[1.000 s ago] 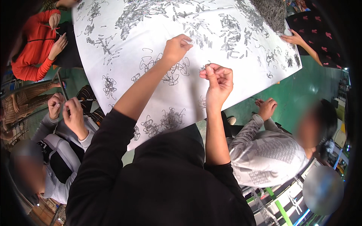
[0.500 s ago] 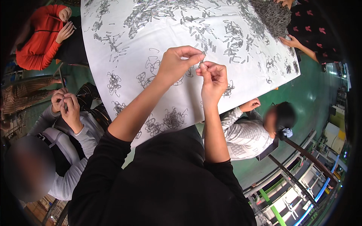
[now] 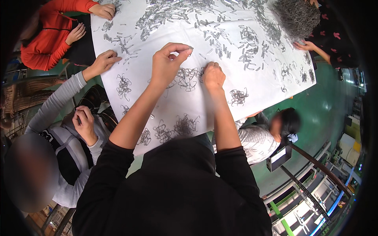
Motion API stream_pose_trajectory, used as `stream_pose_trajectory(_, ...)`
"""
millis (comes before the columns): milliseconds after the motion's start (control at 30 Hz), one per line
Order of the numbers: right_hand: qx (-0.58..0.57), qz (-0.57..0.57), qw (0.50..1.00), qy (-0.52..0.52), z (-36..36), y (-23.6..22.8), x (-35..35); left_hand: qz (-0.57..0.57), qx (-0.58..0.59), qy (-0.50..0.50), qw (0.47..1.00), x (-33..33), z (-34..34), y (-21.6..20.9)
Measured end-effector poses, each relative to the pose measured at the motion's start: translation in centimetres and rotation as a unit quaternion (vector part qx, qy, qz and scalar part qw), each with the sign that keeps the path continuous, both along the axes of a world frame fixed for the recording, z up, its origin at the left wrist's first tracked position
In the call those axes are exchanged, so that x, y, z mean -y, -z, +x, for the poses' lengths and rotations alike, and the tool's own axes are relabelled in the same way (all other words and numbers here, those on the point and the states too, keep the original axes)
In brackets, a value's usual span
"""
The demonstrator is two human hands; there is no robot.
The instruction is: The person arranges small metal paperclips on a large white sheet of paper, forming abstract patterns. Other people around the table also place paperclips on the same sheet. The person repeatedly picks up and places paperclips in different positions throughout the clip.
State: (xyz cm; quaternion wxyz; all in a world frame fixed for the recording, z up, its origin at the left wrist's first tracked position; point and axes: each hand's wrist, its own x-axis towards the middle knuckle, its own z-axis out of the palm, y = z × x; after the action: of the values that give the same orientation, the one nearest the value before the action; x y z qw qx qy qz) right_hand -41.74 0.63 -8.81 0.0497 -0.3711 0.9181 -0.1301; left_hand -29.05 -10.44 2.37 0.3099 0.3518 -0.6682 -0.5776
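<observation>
My left hand (image 3: 167,65) is raised over the table, thumb and forefinger pinched on a small grey metal piece (image 3: 191,48) whose exact kind is too small to tell. To its right, my right hand (image 3: 214,76) is closed with its fingers bent down, close to the white sheet. What it holds, if anything, is hidden. Between the two hands lies a loose heap of thin, curved wire hooks (image 3: 186,80). Beyond them, many narrow grey metal links (image 3: 218,43) are scattered over the white sheet (image 3: 177,106).
More wire-hook heaps lie near the front edge (image 3: 186,125) and at right (image 3: 238,96). A dense metal pile (image 3: 297,17) stands far right. Co-workers sit around: a grey sleeve (image 3: 57,96) reaches in from the left, a red sleeve (image 3: 39,51) behind it, a patterned light top (image 3: 256,145) at right.
My hands have come apart: the left moved left with the small metal piece, the right closed and lowered toward the hooks. Co-workers at left have each reached a hand onto the table.
</observation>
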Motion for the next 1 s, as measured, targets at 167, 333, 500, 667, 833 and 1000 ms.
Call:
stream_pose_trajectory(167, 0.247, -0.176, 0.952, 0.028, 0.8, -6.2, -0.6, 0.017, -0.01, 0.016, 1.0, -0.4, 0.8, -0.3)
stream_pose_trajectory(333, 0.496, -0.497, 0.712, 0.022, 2.7, -13.6, -1.1, -0.022, -0.006, 0.035, 0.999, -1.5, 0.8, -1.0)
stream_pose_trajectory(500, 0.475, -0.524, 0.703, 0.074, 3.2, -15.2, -0.6, -0.061, -0.008, 0.039, 0.997, -2.5, 0.3, -1.4)
stream_pose_trajectory(667, 0.455, -0.547, 0.696, 0.094, 2.9, -15.0, -0.8, -0.044, -0.009, 0.041, 0.998, -3.2, -0.6, -1.4)
stream_pose_trajectory(833, 0.444, -0.535, 0.711, 0.107, 2.3, -15.2, -1.5, -0.039, -0.014, 0.039, 0.998, -3.4, -1.8, -1.5)
stream_pose_trajectory(1000, 0.412, -0.569, 0.705, 0.099, 1.5, -14.3, -1.2, -0.037, -0.025, 0.059, 0.997, -3.8, -3.0, -1.0)
